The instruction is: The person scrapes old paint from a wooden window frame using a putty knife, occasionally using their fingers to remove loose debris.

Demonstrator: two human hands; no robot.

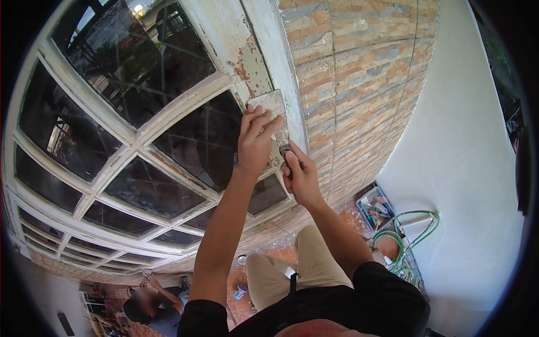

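A wide-bladed putty knife (274,105) lies against the peeling white window frame (247,56), its blade smeared with whitish material. Around its dark handle (286,151) the fingers of my right hand (304,178) are closed. My left hand (256,140) rests on the blade with its fingers spread and pressing on the face; its thumb is not clearly visible. Above the blade, the frame shows bare brownish patches and flaking paint. Dark glass panes (199,135) are just left of my left hand.
Stone-patterned wall tiles (370,73) adjoin the frame on the right. Below are a bin of tools (375,208), a coiled green hose (400,236) and a small can (240,291) on the debris-strewn floor. At lower left another person (163,303) reaches up to the window's lower edge.
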